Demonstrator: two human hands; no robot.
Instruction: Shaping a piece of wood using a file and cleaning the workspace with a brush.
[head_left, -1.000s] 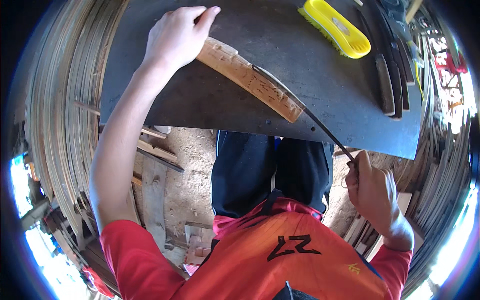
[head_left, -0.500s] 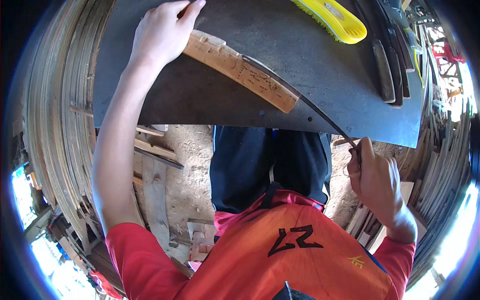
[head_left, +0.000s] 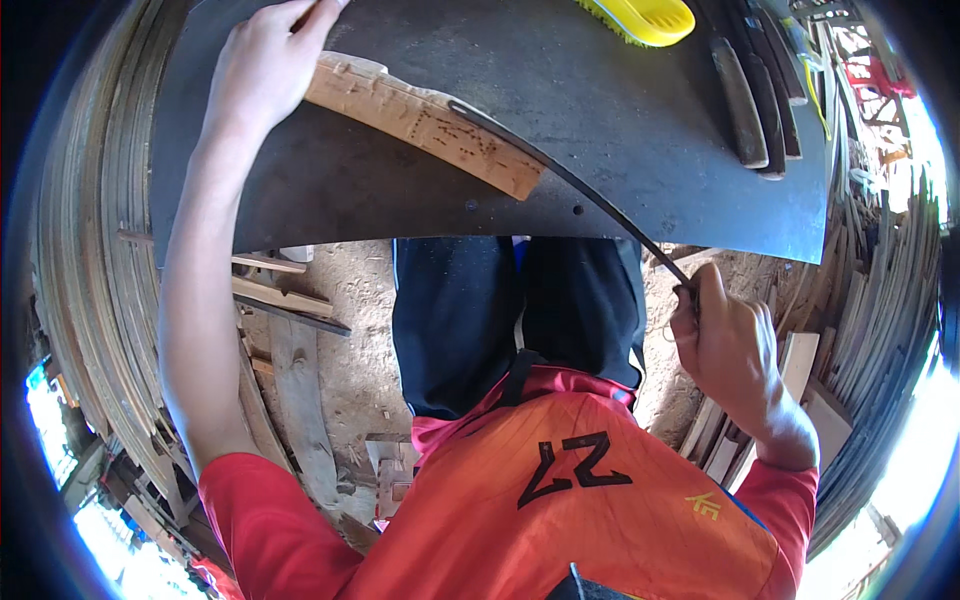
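My left hand (head_left: 262, 68), at the upper left, grips the far end of a light wooden piece (head_left: 420, 122), which lies slanting on the dark metal tabletop (head_left: 290, 190) and has small dark marks on it. A long, narrow dark metal tool (head_left: 585, 190), perhaps a file, rests along the upper edge of the wood and reaches down to the lower right. There my right hand (head_left: 728, 340) is closed around its end, beyond the table's front edge.
A yellow brush (head_left: 645, 20) and several dark handled tools (head_left: 745, 110) lie at the table's back right. Long wooden strips (head_left: 95, 300) line both sides, and loose boards (head_left: 300, 370) lie on the dirt floor below. My legs (head_left: 455, 320) are under the front edge.
The whole scene has shifted up and left in the view, both hands with it. The wood and the dark tool keep nearly the same position relative to each other; both hands keep their grip.
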